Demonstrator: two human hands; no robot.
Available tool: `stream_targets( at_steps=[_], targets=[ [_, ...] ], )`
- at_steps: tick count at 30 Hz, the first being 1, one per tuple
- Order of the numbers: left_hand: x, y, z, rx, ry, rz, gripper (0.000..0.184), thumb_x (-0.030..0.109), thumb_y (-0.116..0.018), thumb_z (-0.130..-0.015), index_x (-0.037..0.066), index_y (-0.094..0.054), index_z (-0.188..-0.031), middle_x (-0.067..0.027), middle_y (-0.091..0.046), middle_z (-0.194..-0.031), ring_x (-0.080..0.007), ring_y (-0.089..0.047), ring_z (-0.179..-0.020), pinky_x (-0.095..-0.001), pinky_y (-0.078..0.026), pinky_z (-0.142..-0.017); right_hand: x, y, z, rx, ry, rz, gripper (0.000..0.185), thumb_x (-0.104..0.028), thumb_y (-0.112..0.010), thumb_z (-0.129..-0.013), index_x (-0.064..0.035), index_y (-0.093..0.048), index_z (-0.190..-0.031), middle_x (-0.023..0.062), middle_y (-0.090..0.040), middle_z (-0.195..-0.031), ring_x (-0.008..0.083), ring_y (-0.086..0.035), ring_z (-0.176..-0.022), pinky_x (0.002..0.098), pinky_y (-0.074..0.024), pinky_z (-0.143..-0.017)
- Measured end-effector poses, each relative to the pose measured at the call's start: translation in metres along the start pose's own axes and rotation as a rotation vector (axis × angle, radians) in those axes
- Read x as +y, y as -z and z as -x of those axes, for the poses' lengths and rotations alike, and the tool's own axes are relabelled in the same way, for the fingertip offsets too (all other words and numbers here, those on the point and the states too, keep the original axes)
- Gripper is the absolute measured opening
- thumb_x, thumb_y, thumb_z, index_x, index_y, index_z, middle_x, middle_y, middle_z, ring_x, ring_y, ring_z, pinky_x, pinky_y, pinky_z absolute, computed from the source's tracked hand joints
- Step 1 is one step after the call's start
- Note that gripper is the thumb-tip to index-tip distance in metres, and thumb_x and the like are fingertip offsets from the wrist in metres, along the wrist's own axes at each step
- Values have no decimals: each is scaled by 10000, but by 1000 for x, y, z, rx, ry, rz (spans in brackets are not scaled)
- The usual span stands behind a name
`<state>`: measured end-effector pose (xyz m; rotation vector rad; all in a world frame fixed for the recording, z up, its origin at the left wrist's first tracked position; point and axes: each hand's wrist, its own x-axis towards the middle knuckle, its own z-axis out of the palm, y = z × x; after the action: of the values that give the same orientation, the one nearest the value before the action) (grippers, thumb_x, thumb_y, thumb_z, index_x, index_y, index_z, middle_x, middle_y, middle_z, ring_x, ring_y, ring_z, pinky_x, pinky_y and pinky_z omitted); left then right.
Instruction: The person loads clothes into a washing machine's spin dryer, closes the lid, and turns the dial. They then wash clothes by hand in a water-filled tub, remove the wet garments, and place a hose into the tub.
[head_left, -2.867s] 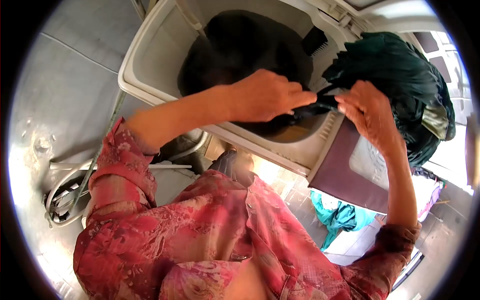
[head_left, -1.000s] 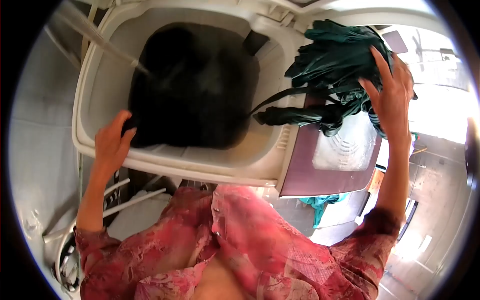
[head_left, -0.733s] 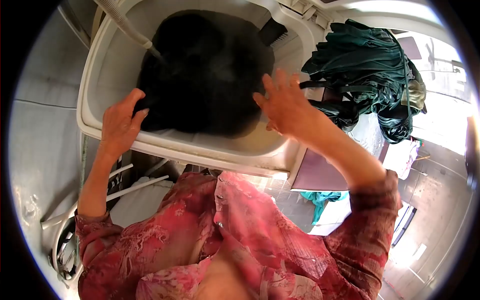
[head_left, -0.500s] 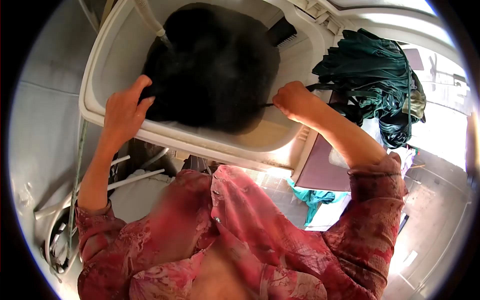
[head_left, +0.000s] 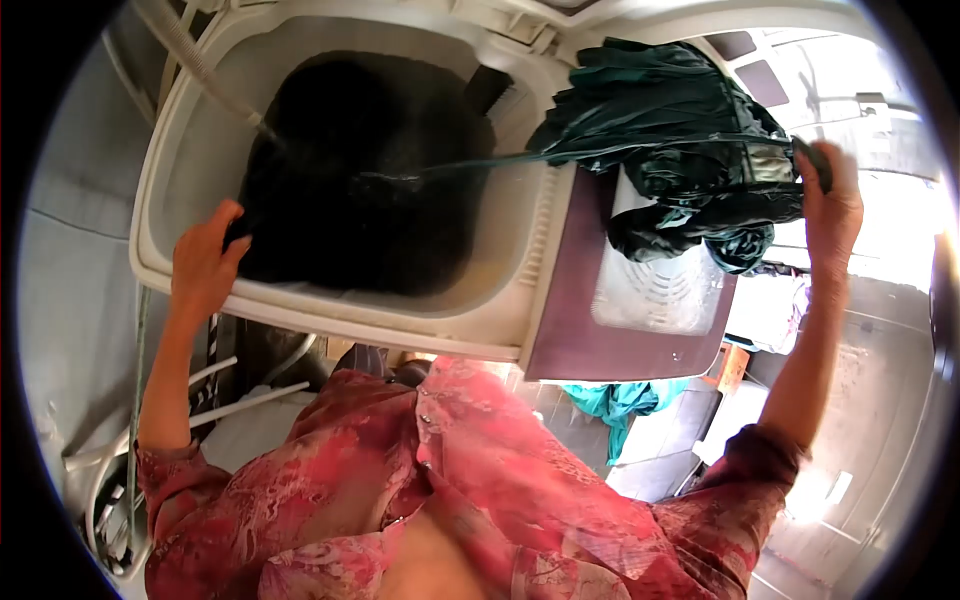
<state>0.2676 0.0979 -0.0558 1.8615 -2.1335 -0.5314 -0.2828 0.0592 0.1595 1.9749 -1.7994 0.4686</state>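
Observation:
A washing machine tub (head_left: 175, 200) holds a dark mass of water and what looks like soaked black cloth (head_left: 350, 200). At its left wall my left hand (head_left: 205, 262) is closed, pinching a bit of the black cloth. A heap of wet dark green cloth (head_left: 650, 100) lies on the machine's right side. Beyond the heap's right end, my right hand (head_left: 832, 205) is closed on a piece of the dark green cloth. From there a thin green strap (head_left: 500, 160) stretches left over the heap and down into the tub.
A ribbed hose (head_left: 205, 75) hangs into the tub from the upper left. A dark brush-like part (head_left: 490, 92) sits on the tub's far wall. The brown machine top (head_left: 570, 330) has a translucent lid (head_left: 655, 290). Teal cloth (head_left: 625, 400) hangs below it.
My right hand has moved from the tub's right rim to the far right of the green heap, drawing the strap out long. My left hand keeps its hold; the view has shifted right.

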Motion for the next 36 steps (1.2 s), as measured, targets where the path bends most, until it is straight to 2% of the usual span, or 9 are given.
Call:
stream_targets(
  at_steps=[1, 4, 7, 18, 26, 28, 32, 34, 36],
  targets=[
    [4, 2, 0, 7, -1, 23, 234, 76, -594, -795, 52, -498, -1006, -164, -600, -852, -394, -548, -781, -449, -407, -689, 44, -10, 9, -74, 125, 295, 160, -116, -656, -838, -47, -638, -981, 114, -632, -869, 210, -580, -813, 362, -464, -727],
    [0, 0, -1, -2, 20, 35, 238, 48, -595, -785, 39, -494, -1001, -173, -590, -812, -387, -547, -751, -436, -407, -682, 0, -72, 58, 167, 6, -179, 562, -201, -679, -801, -79, -472, -1309, 175, -524, -1250, 329, -502, -1143, 369, -392, -974],
    [6, 4, -2, -30, 66, 56, 227, 28, -600, -775, 20, -499, -978, -180, -572, -754, -375, -547, -721, -425, -410, -675, -63, -94, 96, -44, -12, 112, 997, -445, -813, -568, -206, -336, -1411, 161, -241, -1471, 476, -237, -1298, 743, -104, -954],
    [-3, -1, 5, 69, 12, 102, 220, 7, -604, -752, 4, -511, -952, -175, -547, -692, -327, -540, -621, -375, -414, -598, 35, -115, 69, 121, 164, 193, 746, -126, -722, -534, -327, -497, -1217, 13, -468, -1178, 284, -428, -1125, 546, -299, -930],
    [-1, -5, 5, 159, -75, 118, 214, 11, -598, -766, -1, -499, -956, -185, -537, -698, -338, -518, -619, -378, -401, -587, 17, -104, 75, 101, 62, 46, 693, -71, -677, -593, -269, -492, -1232, 59, -457, -1203, 310, -411, -1159, 566, -269, -976],
    [8, -3, 5, 135, -27, 138, 208, 12, -594, -771, 5, -498, -956, -187, -535, -698, -346, -514, -620, -381, -396, -585, 19, -87, 63, 154, 78, -155, 496, 7, -539, -626, -155, -616, -1088, 132, -565, -1044, 327, -495, -1095, 426, -318, -990],
    [12, 0, 4, 131, -34, 145, 202, 15, -594, -771, 4, -499, -949, -193, -540, -708, -362, -525, -642, -392, -398, -592, 9, -66, -22, 141, 193, -182, 331, -219, -548, -853, -115, -601, -1164, 176, -558, -1191, 361, -484, -1143, 439, -345, -993],
    [12, 3, 3, 82, 5, 71, 197, 13, -603, -765, 2, -501, -934, -198, -545, -710, -382, -536, -660, -406, -400, -599, 34, -103, -43, 137, 243, 145, 513, -488, -492, -891, -109, -555, -1231, 175, -549, -1227, 347, -472, -1174, 426, -335, -1013],
    [6, 0, 4, 99, 53, 82, 200, 11, -608, -760, 3, -502, -930, -199, -547, -712, -388, -537, -666, -411, -402, -601, 45, -120, -63, -448, -158, -124, 606, -576, -456, -875, -109, -525, -1255, 158, -587, -1170, 337, -515, -1128, 403, -379, -971]
  ],
)
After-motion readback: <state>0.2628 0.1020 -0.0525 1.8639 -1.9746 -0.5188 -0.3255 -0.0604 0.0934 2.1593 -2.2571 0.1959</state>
